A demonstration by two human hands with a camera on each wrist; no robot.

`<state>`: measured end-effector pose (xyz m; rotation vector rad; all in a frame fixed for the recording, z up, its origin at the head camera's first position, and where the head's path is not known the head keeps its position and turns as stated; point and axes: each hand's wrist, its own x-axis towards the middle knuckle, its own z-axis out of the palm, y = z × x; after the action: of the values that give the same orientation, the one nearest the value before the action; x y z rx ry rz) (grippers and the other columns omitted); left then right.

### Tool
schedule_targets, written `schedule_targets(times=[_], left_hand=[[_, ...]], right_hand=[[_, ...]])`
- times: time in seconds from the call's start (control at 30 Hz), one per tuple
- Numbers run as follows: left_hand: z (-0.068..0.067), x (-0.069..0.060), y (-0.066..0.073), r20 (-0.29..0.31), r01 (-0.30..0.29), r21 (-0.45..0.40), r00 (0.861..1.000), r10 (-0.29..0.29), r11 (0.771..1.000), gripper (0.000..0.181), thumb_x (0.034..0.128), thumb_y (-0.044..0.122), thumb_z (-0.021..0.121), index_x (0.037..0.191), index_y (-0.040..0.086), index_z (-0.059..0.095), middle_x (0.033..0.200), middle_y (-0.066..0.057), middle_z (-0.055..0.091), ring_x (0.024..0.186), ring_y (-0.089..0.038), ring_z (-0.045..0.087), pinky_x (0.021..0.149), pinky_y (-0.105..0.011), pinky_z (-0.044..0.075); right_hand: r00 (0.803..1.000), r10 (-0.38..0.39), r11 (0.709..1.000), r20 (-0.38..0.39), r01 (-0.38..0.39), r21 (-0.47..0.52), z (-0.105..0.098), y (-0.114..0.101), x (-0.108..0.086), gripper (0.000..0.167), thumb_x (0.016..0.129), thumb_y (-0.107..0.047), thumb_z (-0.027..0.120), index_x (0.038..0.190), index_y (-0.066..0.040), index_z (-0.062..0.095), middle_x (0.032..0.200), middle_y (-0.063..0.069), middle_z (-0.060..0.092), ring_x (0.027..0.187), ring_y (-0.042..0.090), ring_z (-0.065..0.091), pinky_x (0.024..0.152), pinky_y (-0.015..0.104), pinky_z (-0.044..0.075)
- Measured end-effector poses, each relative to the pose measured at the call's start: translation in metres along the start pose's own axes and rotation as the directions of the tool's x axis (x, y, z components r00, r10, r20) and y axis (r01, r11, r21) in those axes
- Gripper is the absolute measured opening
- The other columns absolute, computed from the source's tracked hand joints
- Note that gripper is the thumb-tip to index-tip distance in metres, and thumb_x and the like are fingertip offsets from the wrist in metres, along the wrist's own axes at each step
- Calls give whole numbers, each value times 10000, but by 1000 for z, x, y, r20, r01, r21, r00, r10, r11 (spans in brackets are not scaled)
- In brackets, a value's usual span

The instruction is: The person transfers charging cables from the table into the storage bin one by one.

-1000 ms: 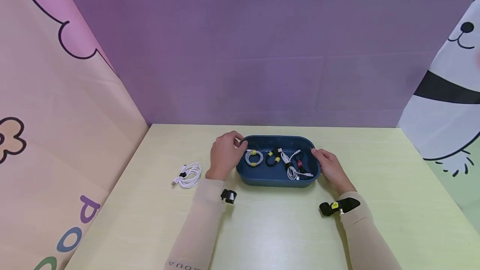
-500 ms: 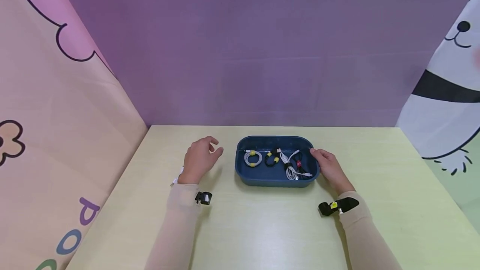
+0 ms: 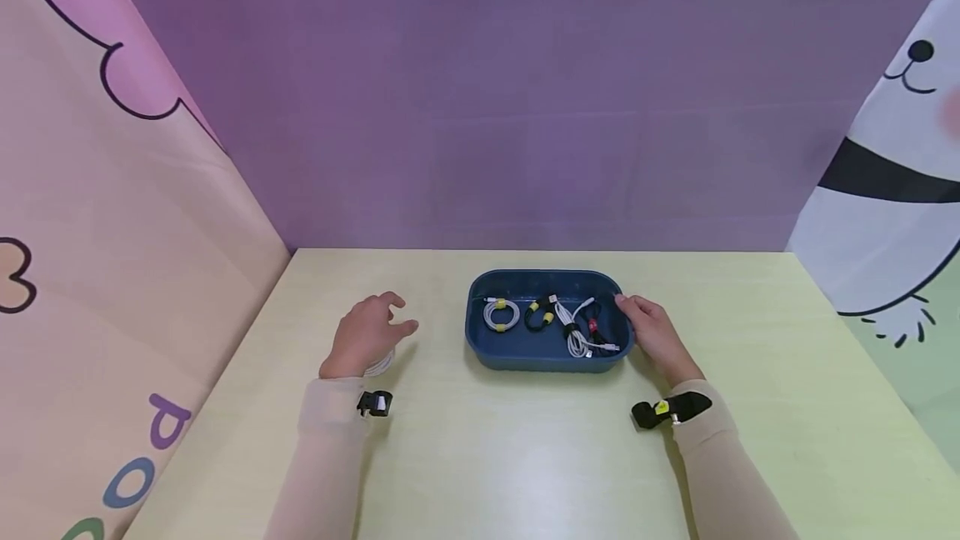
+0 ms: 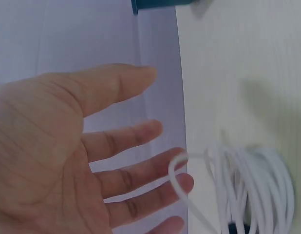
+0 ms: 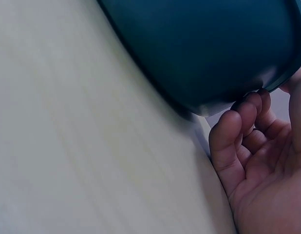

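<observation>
My left hand (image 3: 362, 337) is over the table on the left, its fingers spread and loosely bent with nothing held. A coiled white cable (image 4: 267, 190) lies beside it in the left wrist view; in the head view the hand covers most of this coil. My right hand (image 3: 658, 342) grips the right end of a dark blue plastic bin (image 3: 547, 362), thumb at the rim and fingers against the outer wall. Inside the bin lie a white coil (image 3: 501, 315) with yellow ties, a small black cable (image 3: 534, 319) with yellow bands, a white USB cable (image 3: 576, 342) and a dark cable with a red band (image 3: 592, 326).
The light wooden table (image 3: 480, 457) ends at a purple backdrop (image 3: 480, 107) behind the bin. Printed cloth panels stand at the left and right sides. Black cameras are strapped to both wrists.
My left hand has left the bin's left rim and moved left, over the white cable. The right hand has stayed at the bin's right end.
</observation>
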<state>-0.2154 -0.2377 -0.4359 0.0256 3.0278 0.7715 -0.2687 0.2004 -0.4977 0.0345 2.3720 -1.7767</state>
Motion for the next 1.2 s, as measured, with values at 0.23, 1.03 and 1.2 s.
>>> schedule_targets(times=[0.23, 1.03, 1.2], left_hand=[[-5, -5, -12, 94, 86, -13, 992, -84, 996, 598, 924, 333, 698, 1387, -17, 552, 1327, -316, 558, 1236, -518, 518, 966, -610, 473], [0, -6, -18, 179, 211, 65, 959, -220, 975, 782, 780, 297, 839, 1408, -27, 506, 1323, -360, 439, 1244, -573, 404, 883, -631, 506], [1, -5, -20, 174, 176, 93, 966, -190, 980, 757, 737, 257, 847, 1377, -5, 539, 1226, -320, 490, 1094, -485, 459, 759, -535, 516]], right_hand=[[1000, 17, 1000, 5, -17, 3, 1, -14, -8, 380, 1082, -374, 470, 1044, -10, 574, 752, -64, 506, 741, 105, 487, 718, 248, 402], [1000, -7, 999, -9, 7, 37, 0, 7, 7, 459, 1056, -489, 488, 1087, -42, 591, 790, -80, 544, 771, 90, 514, 732, 236, 422], [1000, -6, 999, -24, 7, 40, 1, 8, 6, 452, 1049, -497, 499, 1047, -52, 580, 767, -74, 518, 751, 94, 499, 716, 241, 406]])
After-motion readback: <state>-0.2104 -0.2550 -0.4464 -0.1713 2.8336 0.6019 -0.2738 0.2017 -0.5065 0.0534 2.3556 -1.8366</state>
